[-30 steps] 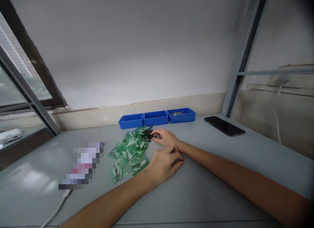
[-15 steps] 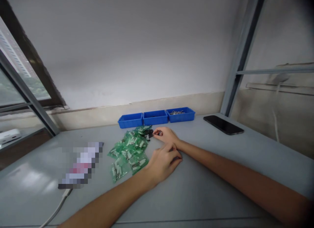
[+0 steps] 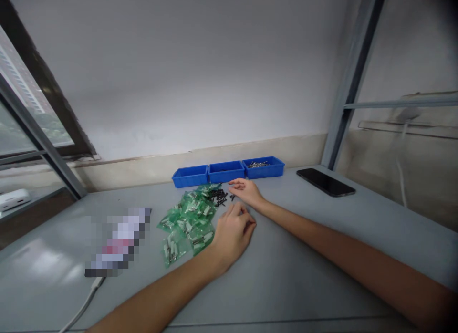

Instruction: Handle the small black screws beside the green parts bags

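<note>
A heap of small green plastic bags [image 3: 188, 218] holding pale parts lies on the grey table [image 3: 286, 275]. At its far right edge sits a little pile of black screws [image 3: 219, 196]. My right hand [image 3: 246, 190] lies just right of the screws, fingers stretched toward them and apart, holding nothing that I can see. My left hand [image 3: 232, 233] rests on the table right of the bags, fingers curled down; whether anything is under them is hidden.
Three blue trays [image 3: 228, 171] stand in a row against the back wall, the right one with metal pins. A black phone [image 3: 325, 182] lies at the right. A blurred-out packet [image 3: 118, 242] and a white cable [image 3: 84, 304] lie at the left.
My right hand let go its pinch at the screws and moved slightly away toward the trays, fingers now stretched. My left hand slid forward and left, nearer the bags.
</note>
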Demonstrator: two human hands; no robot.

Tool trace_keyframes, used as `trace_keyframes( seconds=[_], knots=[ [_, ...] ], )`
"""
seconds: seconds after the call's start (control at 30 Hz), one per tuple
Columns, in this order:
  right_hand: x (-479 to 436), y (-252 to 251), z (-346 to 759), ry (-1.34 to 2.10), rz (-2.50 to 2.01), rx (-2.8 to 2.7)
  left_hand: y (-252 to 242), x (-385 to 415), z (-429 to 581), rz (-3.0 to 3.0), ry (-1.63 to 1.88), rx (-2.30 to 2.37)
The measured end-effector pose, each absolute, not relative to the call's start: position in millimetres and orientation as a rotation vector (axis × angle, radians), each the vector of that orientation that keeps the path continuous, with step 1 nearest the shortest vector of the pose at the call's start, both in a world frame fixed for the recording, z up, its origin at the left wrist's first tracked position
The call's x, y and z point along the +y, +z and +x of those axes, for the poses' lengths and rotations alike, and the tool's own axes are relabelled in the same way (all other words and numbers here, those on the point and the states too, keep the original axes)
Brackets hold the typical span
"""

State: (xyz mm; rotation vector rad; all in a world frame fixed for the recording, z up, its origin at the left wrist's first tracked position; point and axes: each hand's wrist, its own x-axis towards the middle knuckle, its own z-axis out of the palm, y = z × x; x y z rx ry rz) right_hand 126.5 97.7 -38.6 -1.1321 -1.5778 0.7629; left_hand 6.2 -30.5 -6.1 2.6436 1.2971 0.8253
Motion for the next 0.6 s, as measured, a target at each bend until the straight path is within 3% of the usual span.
trace_keyframes(
  seconds=[0.27, 0.6],
  knots=[
    [71.2, -20.9, 124.5, 0.331, -1.543, -1.650, -3.3, -32.2, 5.4, 2.747, 0.744, 1.490],
    [87.9, -17.0, 137.0, 0.353, -1.532, -2.065, -5.6, -27.3, 4.1, 2.810, 0.595, 1.415]
  ],
)
